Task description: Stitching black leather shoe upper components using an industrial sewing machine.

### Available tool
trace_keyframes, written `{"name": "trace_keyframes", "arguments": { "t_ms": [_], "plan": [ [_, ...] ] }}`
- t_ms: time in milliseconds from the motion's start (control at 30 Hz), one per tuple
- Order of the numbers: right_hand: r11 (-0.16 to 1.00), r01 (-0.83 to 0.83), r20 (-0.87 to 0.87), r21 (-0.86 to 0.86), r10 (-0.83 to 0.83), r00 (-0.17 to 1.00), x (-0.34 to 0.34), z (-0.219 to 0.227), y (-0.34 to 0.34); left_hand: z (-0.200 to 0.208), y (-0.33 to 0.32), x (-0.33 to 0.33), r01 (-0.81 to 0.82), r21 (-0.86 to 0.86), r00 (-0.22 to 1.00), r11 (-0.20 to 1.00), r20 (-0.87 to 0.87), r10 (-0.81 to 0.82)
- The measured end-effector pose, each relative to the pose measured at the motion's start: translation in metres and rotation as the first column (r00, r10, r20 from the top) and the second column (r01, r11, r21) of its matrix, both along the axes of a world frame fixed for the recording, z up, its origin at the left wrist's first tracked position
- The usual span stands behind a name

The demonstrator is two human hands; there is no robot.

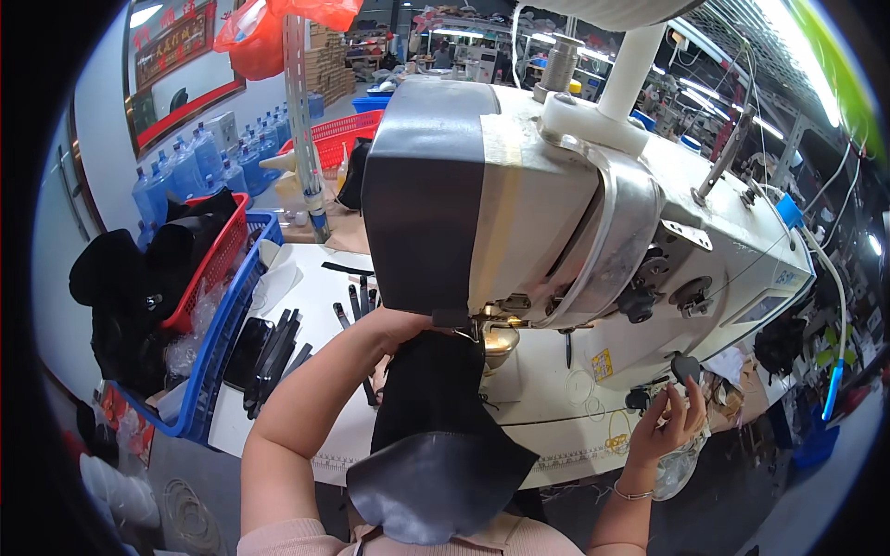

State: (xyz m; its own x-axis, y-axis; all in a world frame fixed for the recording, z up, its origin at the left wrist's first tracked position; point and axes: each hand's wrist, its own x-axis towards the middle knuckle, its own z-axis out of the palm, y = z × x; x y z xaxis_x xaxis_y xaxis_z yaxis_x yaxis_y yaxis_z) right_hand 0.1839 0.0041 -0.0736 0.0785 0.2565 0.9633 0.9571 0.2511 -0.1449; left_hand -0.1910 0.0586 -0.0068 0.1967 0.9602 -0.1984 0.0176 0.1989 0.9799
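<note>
Under the head of a large white and dark grey sewing machine [579,204] lies a black sewn piece [426,385], whose shiny leather-like flap [431,486] hangs over the table edge toward my body. My left hand [408,326] rests at the upper left of this piece, close to the needle area. The machine head hides most of its fingers. Off to the right, my right hand [672,422] is raised with its fingers apart. Its fingertips are right by a dark grey rounded disc [686,369]; whether they touch it I cannot tell.
Black strips [273,361] lie on the white table, left of the machine. Further left, a blue basket [209,398] and a red basket [218,269] carry black pieces. Blue water bottles [199,162] stand behind. A post [297,120] with red bags rises at the back.
</note>
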Motion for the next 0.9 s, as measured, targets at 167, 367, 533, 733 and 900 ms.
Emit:
{"name": "trace_keyframes", "arguments": {
  "t_ms": [167, 367, 533, 733, 900],
  "plan": [
    [0.986, -0.155, -0.044, -0.058, 0.153, 0.987, -0.007, -0.011, 0.0, -0.001, 0.003, 0.0, -0.035, -0.039, 0.999, 0.999, 0.026, 0.036],
    [0.794, -0.52, -0.262, -0.314, 0.454, 0.852, -0.038, -0.016, -0.002, -0.001, 0.007, -0.002, -0.058, -0.104, 0.997, 0.993, 0.036, 0.062],
    [0.301, -0.887, -0.76, -0.349, 0.464, 0.456, -0.069, -0.026, -0.007, 0.001, 0.002, -0.005, -0.079, -0.144, 0.996, 0.986, 0.039, 0.085],
    [0.095, -0.902, -0.684, -0.422, 0.619, 0.385, -0.103, -0.018, -0.011, -0.026, -0.05, -0.03, 0.141, -0.043, 0.99, 0.989, -0.011, -0.142],
    [0.02, -0.846, -0.581, -0.533, 0.718, 0.384, -0.147, -0.015, -0.022, -0.04, -0.098, -0.035, -0.014, -0.061, 0.974, 0.998, 0.223, 0.028]
  ]
}}
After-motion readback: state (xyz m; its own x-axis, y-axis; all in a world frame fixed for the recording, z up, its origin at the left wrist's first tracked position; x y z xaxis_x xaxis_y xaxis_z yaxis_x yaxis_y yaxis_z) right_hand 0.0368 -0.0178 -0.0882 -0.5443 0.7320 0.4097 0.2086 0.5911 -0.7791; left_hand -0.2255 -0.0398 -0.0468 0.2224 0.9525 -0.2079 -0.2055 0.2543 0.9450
